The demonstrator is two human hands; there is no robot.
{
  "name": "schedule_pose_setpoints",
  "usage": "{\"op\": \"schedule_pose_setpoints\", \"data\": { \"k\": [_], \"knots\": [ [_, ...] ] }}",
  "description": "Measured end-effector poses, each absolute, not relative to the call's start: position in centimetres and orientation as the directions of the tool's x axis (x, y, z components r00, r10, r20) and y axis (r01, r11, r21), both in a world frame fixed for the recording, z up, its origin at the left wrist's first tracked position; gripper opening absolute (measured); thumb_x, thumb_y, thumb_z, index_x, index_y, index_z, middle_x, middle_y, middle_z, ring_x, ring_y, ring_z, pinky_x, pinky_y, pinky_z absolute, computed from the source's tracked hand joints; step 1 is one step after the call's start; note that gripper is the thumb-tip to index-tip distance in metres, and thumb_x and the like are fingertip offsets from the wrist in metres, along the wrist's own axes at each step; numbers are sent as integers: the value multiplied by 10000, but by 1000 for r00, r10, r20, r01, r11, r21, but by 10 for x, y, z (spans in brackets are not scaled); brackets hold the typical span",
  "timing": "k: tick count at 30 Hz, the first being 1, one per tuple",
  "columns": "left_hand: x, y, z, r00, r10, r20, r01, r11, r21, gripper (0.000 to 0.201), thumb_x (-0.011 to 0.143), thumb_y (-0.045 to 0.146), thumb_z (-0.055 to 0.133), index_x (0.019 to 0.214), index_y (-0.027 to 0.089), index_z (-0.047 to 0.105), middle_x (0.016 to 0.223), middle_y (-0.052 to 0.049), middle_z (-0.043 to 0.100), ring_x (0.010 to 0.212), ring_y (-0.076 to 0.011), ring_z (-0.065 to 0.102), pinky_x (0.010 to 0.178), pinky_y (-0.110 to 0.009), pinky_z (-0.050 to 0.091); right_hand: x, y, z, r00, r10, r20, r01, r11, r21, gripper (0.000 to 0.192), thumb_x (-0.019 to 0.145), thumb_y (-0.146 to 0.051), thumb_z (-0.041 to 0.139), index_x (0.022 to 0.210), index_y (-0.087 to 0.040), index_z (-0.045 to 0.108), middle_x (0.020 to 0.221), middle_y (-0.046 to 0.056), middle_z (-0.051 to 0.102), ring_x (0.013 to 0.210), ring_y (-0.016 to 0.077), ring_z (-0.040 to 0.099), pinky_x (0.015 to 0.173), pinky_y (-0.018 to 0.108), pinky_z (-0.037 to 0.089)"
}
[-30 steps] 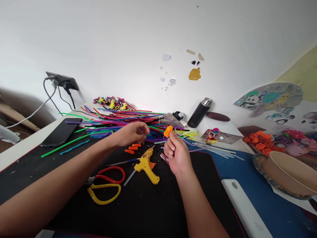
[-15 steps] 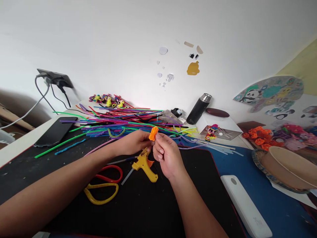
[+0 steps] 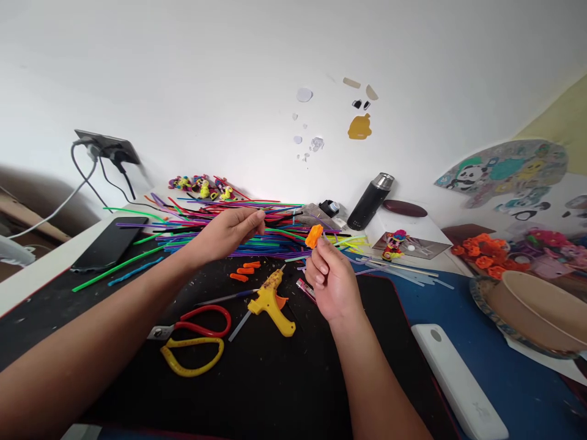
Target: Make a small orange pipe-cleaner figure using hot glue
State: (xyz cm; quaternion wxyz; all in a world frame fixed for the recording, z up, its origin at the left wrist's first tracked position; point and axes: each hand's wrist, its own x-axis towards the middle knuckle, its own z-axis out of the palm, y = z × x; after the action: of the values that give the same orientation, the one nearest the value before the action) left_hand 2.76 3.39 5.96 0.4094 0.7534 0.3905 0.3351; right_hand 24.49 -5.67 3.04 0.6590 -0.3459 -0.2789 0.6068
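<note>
Right of gun (image 3: pixel 274 305): right hand (image 3: pixel 334 278) pinching orange bit (image 3: pixel 314 235) | left of gun: left hand (image 3: pixel 233 232) hovering, fingers curled, contents unclear; 3 orange strips (image 3: pixel 245 271) lying

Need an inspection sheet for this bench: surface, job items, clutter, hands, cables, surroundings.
Surface: black mat, speckled.
Job's things: orange piece, raised off the mat; three smaller orange pieces and yellow glue gun on it.
Clutter: scissors left of glue gun; colourful stems piled behind; phone at left.
Hands: right hand grips orange piece; left hand, fingertips together, anything thin held can't be told.
Cables: black cable and pale cable at wall socket.
Surroundings: white wall with stickers; bowl at right.
</note>
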Motion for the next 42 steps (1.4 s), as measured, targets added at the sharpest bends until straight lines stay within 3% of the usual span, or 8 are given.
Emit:
{"op": "schedule_pose_setpoints", "data": {
  "k": [3, 13, 17, 21, 24, 27, 31, 42],
  "knots": [
    [28, 35, 60, 455, 861, 228, 257, -372, 892, 318, 1010, 491, 561, 1041, 191, 662, 701, 12, 592, 610, -143, 530, 574, -252, 426, 237, -58, 26, 63, 995, -78, -595, -25, -803, 516, 767, -443, 922, 706, -221, 461, 514, -124, 352, 415, 45, 274, 395, 196, 175],
    [26, 38, 63, 456, 863, 216, 322, -386, 864, 322, 940, 486, 678, 911, 172, 744, 861, -51, 788, 597, -133, 628, 601, -261, 518, 250, -54, 28, 106, 993, -48, -592, 24, -805, 514, 787, -432, 904, 686, -220, 447, 528, -119, 360, 417, 46, 272, 399, 208, 176],
    [1, 43, 83, 132, 942, 308, 271, -333, 903, 224, 912, 372, 731, 906, 148, 742, 840, -29, 787, 581, -100, 602, 595, -237, 484, 262, -53, 34, 170, 985, -22, -621, 90, -778, 541, 769, -410, 921, 664, -215, 427, 534, -117, 361, 426, 42, 278, 397, 199, 194],
    [-26, 44, 85, -318, 850, 419, 78, -417, 905, 150, 822, 201, 789, 913, 152, 680, 758, 37, 749, 556, -69, 558, 570, -206, 418, 259, -54, 35, 172, 985, -16, -637, 99, -764, 507, 771, -407, 919, 680, -215, 459, 529, -119, 362, 425, 44, 277, 394, 197, 185],
    [-25, 34, 66, -178, 929, 325, 138, -304, 943, 171, 812, 234, 820, 881, 163, 680, 648, 59, 664, 573, -89, 556, 577, -218, 419, 248, -55, 31, 133, 990, -39, -612, 52, -789, 456, 778, -444, 907, 714, -218, 516, 520, -121, 360, 417, 50, 273, 394, 204, 179],
    [-5, 18, 41, 65, 968, 243, 133, -250, 959, 320, 892, 466, 777, 813, 188, 642, 629, 35, 635, 549, -113, 527, 549, -251, 412, 235, -56, 25, 117, 992, -46, -516, 21, -856, 378, 772, -482, 896, 803, -218, 628, 512, -120, 370, 408, 60, 280, 397, 217, 155],
    [19, 2, 23, 218, 947, 237, 197, -281, 939, 470, 950, 637, 650, 783, 198, 623, 668, 4, 623, 566, -135, 524, 553, -267, 430, 224, -57, 18, 147, 987, 57, -302, 100, -948, 350, 806, -516, 858, 884, -200, 730, 629, -58, 534, 438, 58, 316, 419, 234, 188],
    [-28, 4, 4, 42, 931, 362, 485, -336, 807, 259, 986, 503, 593, 931, 311, 757, 710, 7, 709, 614, -223, 649, 598, -323, 501, 222, -66, 9, 152, 988, -13, -13, -12, -1000, 298, 930, -499, 754, 903, -204, 778, 666, 0, 594, 577, 127, 439, 537, 262, 362]
  ]
}}
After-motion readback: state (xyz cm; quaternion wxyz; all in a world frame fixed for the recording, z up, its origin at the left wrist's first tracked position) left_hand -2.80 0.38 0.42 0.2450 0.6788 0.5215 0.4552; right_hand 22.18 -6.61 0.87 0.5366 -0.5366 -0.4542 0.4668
